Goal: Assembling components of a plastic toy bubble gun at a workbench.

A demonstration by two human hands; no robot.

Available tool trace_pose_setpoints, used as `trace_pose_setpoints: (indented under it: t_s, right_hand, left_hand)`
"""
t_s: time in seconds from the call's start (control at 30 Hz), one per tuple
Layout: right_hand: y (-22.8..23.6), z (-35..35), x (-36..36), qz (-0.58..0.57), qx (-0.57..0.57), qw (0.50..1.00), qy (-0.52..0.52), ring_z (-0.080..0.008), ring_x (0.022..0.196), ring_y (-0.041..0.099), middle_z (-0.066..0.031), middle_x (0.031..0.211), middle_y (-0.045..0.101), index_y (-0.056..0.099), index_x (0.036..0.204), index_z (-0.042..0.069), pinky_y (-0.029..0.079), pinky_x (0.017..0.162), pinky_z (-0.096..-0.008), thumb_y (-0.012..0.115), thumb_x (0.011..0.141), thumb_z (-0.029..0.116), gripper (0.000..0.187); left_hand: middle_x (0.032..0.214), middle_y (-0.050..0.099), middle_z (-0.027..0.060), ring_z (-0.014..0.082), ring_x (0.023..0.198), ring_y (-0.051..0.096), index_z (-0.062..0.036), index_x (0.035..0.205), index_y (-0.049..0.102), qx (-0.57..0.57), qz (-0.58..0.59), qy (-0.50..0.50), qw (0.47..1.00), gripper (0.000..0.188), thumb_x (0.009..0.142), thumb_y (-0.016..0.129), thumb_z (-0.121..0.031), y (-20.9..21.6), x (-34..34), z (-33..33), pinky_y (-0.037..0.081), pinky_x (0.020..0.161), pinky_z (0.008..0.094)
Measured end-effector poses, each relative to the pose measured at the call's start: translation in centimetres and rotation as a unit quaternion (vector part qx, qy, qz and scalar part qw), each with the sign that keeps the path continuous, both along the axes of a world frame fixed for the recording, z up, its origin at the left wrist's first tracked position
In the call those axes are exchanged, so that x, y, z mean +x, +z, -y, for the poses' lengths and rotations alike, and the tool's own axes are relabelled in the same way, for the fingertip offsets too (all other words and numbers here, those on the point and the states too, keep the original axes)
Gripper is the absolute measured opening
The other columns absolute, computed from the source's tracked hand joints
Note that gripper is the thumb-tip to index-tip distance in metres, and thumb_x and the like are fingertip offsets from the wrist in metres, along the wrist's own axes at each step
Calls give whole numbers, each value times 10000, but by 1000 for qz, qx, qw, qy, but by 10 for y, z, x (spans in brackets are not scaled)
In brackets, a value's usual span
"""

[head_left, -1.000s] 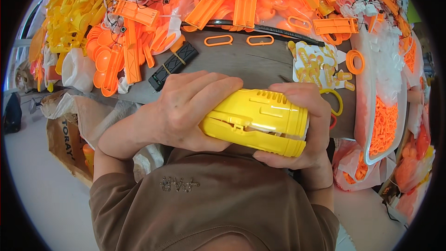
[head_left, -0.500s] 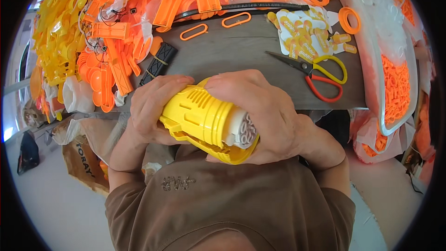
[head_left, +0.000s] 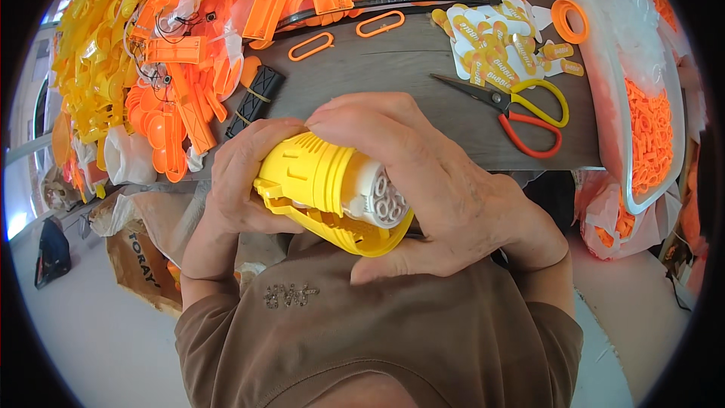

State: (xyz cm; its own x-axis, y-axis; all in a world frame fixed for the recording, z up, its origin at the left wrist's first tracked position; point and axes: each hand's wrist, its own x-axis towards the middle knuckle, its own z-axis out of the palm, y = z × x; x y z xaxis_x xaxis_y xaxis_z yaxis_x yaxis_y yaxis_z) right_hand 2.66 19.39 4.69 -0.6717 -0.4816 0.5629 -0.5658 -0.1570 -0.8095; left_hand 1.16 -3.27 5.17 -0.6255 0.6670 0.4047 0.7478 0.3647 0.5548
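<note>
A yellow plastic toy housing (head_left: 306, 174) of two half-shells is held up in front of my chest. At its right end the halves gape apart, and a white cylinder (head_left: 385, 200) with several round tubes in its face sits between them. My left hand (head_left: 245, 181) is closed around the left end of the housing, its fingertips hidden behind it. Across the top and right side curves my right hand (head_left: 453, 189), fingers on the upper shell and thumb just under the lower shell's rim.
Scissors (head_left: 502, 102) with yellow and red handles lie on the grey table (head_left: 362, 68). Around them are stickers (head_left: 495, 53), orange loops (head_left: 311, 47), an orange ring (head_left: 570, 21) and a banded black block (head_left: 255, 98). Yellow and orange parts (head_left: 98, 68) heap left; a tub (head_left: 649, 136) holds orange pieces.
My right hand has loosened and spread, its thumb moving out below the lower shell. More of the white cylinder's face shows. The housing has tilted slightly in my left hand.
</note>
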Motion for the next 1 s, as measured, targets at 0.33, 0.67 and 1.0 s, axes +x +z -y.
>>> trace_pose_setpoints:
  t_s: [0.33, 0.67, 1.0]
  right_hand:
    - [-7, 5, 5, 27, -14, 998, -57, -330, 1047, 469, -199, 1162, 466, 375, 1216, -44, 396, 873, -386, 790, 557, 88, 789]
    - [-9, 2, -3, 1, 1, 997, -76, -312, 1010, 498, -171, 1105, 500, 387, 1214, -9, 420, 844, -361, 806, 550, 98, 793]
    - [-6, -11, -9, 52, 83, 991, -88, -247, 926, 524, -125, 1033, 511, 410, 1158, 33, 425, 786, -333, 825, 519, 130, 768]
  left_hand:
    - [935, 595, 173, 284, 786, 616, 55, 1055, 508, 8, 58, 16, 998, 635, 527, 791, -157, 5, 3, -6, 491, 686, 322]
    - [860, 603, 167, 267, 720, 618, 61, 1019, 533, -21, 12, 37, 999, 588, 513, 765, -129, 12, -1, -11, 489, 639, 313]
    - [856, 600, 156, 266, 727, 615, 56, 1073, 513, -31, 51, 19, 998, 645, 540, 777, -195, 16, -8, -15, 485, 627, 301]
